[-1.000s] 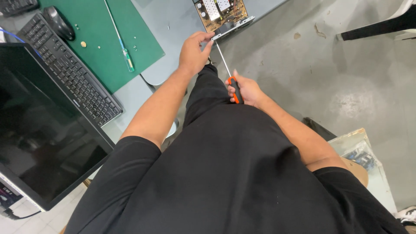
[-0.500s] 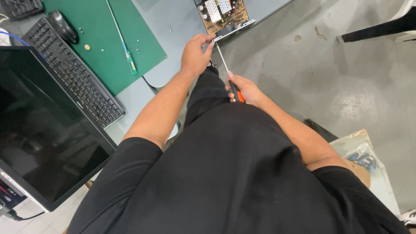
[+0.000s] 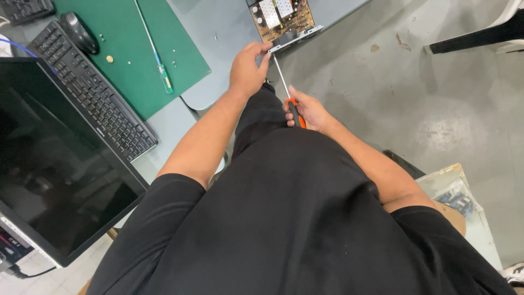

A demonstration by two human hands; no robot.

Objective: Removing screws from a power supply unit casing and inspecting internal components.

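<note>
Right hand (image 3: 308,109) closed on orange-handled screwdriver (image 3: 287,92); left hand (image 3: 248,68) pinches its tip beside circuit board (image 3: 283,19).
Stiff, light tool, likely best gripped at handle; board looks fragile.

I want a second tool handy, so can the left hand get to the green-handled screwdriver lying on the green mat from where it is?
Probably yes. The left hand is at the circuit board's edge, and the green-handled screwdriver lies open on the green mat with only bare desk between.

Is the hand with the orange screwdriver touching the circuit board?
Apart. The head view shows the right hand gripping the screwdriver handle, well short of the circuit board.
</note>
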